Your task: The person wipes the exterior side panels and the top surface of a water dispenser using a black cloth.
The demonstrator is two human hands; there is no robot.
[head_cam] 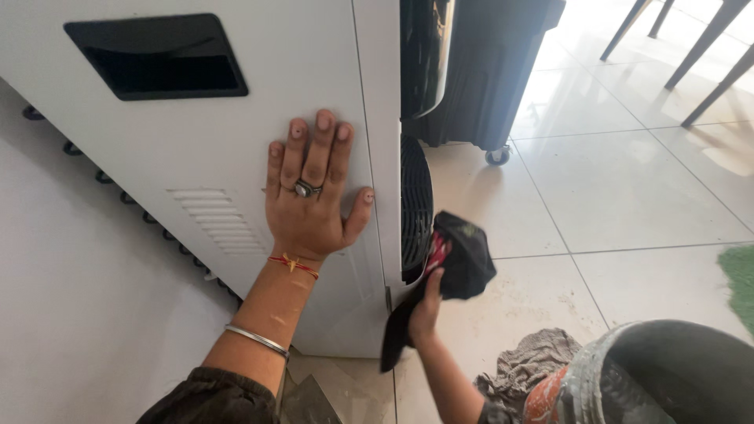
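Observation:
My left hand (310,192) lies flat, fingers spread, on the white side panel of a tall air cooler (236,141). It wears a ring, a red thread and a metal bangle. My right hand (426,305) grips a black cloth (463,255) with a red patch and presses it against the cooler's dark round front grille (415,204), low down. A strip of the cloth hangs below my fist.
A recessed black handle (157,59) sits high on the side panel, vent slits (216,220) lower. A black wheeled unit (487,71) stands behind. A grey rag (534,365) and a grey bucket (667,377) sit on the tiled floor. Chair legs (707,55) are far right.

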